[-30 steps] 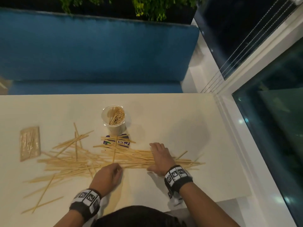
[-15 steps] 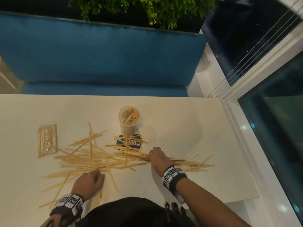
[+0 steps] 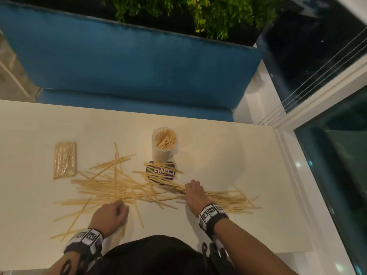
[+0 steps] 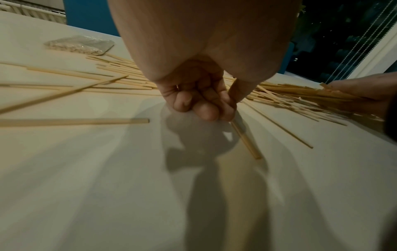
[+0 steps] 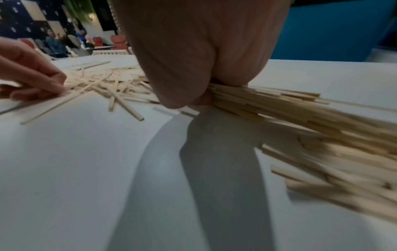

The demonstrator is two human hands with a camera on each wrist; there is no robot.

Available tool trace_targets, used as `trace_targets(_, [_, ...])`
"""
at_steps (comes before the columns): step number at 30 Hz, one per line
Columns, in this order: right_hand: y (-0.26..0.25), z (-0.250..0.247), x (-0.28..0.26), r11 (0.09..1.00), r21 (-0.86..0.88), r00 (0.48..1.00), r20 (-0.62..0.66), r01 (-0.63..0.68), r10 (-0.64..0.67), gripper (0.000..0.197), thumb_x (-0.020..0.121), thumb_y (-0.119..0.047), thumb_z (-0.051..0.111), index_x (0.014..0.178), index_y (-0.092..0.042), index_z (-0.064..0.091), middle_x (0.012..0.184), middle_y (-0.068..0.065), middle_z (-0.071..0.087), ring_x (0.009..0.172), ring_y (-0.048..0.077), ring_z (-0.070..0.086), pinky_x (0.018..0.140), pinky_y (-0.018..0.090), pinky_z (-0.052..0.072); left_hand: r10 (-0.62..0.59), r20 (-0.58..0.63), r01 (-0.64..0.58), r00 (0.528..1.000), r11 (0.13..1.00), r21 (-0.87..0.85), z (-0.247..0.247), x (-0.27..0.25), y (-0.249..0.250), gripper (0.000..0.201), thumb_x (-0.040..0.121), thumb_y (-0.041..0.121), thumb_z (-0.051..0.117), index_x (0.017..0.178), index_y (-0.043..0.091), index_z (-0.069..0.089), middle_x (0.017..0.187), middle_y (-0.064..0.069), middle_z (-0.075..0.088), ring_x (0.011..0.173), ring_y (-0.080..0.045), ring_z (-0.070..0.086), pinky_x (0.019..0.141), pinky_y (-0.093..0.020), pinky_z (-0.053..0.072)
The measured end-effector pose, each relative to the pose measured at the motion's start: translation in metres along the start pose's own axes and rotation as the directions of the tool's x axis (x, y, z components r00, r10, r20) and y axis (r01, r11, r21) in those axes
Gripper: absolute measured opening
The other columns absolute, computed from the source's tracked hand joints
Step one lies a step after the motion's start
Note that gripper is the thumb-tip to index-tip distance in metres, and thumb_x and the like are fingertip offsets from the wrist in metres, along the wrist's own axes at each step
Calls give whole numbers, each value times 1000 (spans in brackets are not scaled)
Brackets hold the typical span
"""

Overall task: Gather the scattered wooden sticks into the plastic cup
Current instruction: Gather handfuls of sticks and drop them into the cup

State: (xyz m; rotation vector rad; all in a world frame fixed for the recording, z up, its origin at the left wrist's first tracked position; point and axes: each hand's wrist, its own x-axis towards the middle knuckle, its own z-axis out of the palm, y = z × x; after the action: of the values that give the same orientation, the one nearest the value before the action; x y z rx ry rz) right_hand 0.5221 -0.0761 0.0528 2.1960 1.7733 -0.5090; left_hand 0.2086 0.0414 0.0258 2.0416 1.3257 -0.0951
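Raking the loose sticks into bundles, cup waiting at the far side.

Toward the bench's left edge lies a clear packet of sticks (image 3: 65,160), out of my way. The scattered wooden sticks (image 3: 111,187) sprawl across the middle of the bench (image 3: 228,155), mostly lying along its length. My left hand (image 3: 111,216), near the front edge, is curled into a fist with one stick (image 4: 247,141) pinched in its fingers, I judge to start a handful. The plastic cup (image 3: 164,144) stands upright toward the far edge, already holding sticks on end, just behind a purple round label (image 3: 161,171) that several sticks cross. My right hand (image 3: 195,195) presses down on a thick bundle (image 5: 290,108), which fans out toward the right edge; whether its fingers wrap the bundle I cannot tell.
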Motion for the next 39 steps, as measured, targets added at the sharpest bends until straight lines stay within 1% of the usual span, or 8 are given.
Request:
trace_targets(7, [15, -9, 4, 995, 94, 999, 26, -24, 21, 53, 80, 15, 44, 129, -3, 44, 132, 17, 42, 110, 34, 46, 95, 44, 44, 8, -4, -9, 1000, 995, -97, -7, -7, 3, 36, 95, 32, 66, 64, 23, 51, 56, 5, 57, 56, -15, 53, 55, -28, 35])
trace_targets(12, [30, -25, 4, 974, 225, 996, 74, 37, -55, 33, 99, -1, 45, 131, -10, 42, 118, 16, 56, 107, 36, 53, 85, 41, 35, -26, -21, 22, 999, 985, -172, -15, -5, 22, 38, 98, 29, 64, 63, 24, 49, 54, 6, 53, 54, -17, 52, 56, -27, 34])
trace_targets(17, [32, -36, 9, 946, 283, 982, 56, 157, -180, 24, 95, -9, 49, 116, -18, 41, 98, 12, 64, 81, 32, 59, 67, 37, 39, -47, -155, -13, 987, 933, -360, -26, 22, 63, 20, 106, 31, 49, 94, 25, 65, 86, 3, 71, 79, -18, 68, 70, -31, 48])
trace_targets(19, [29, -45, 10, 936, 301, 978, 37, 184, -204, 20, 97, -12, 47, 116, -17, 42, 96, 12, 65, 78, 31, 59, 65, 37, 41, -149, -139, 59, 979, 862, -503, -30, 39, 82, 33, 107, 43, 41, 116, 21, 63, 107, 0, 70, 96, -23, 69, 86, -43, 55])
trace_targets(21, [23, -51, 12, 924, 310, 972, -5, 226, -236, 17, 101, -19, 47, 117, -15, 45, 99, 12, 67, 79, 30, 60, 67, 36, 43, -261, -6, 185, 965, 702, -688, -33, 53, 102, 49, 105, 58, 32, 125, 20, 56, 114, 0, 65, 103, -24, 66, 91, -48, 54])
trace_targets(25, [12, -55, 16, 913, 308, 963, -56, 266, -262, 20, 102, -28, 48, 118, -17, 45, 101, 15, 70, 82, 34, 63, 70, 39, 50, -280, 316, 403, 906, 344, -848, -35, 70, 131, 59, 102, 60, 39, 112, 8, 65, 107, -10, 73, 101, -32, 68, 90, -51, 55])
trace_targets(31, [12, -57, 21, 920, 310, 971, -56, 239, -233, 30, 104, -42, 45, 124, -20, 48, 108, 14, 71, 89, 35, 66, 78, 43, 54, -278, 247, 363, 928, 531, -766, -29, 76, 128, 51, 103, 49, 48, 101, 8, 78, 96, -16, 78, 89, -38, 73, 69, -35, 50])
trace_targets(39, [19, -65, 25, 928, 335, 986, -21, 163, -166, 46, 100, -61, 50, 114, -18, 63, 101, 16, 70, 88, 35, 67, 70, 35, 47, -18, 310, 257, 951, 605, -753, -33, 67, 120, 35, 100, 38, 60, 100, 10, 80, 86, -10, 76, 68, -18, 60, 59, -28, 43])
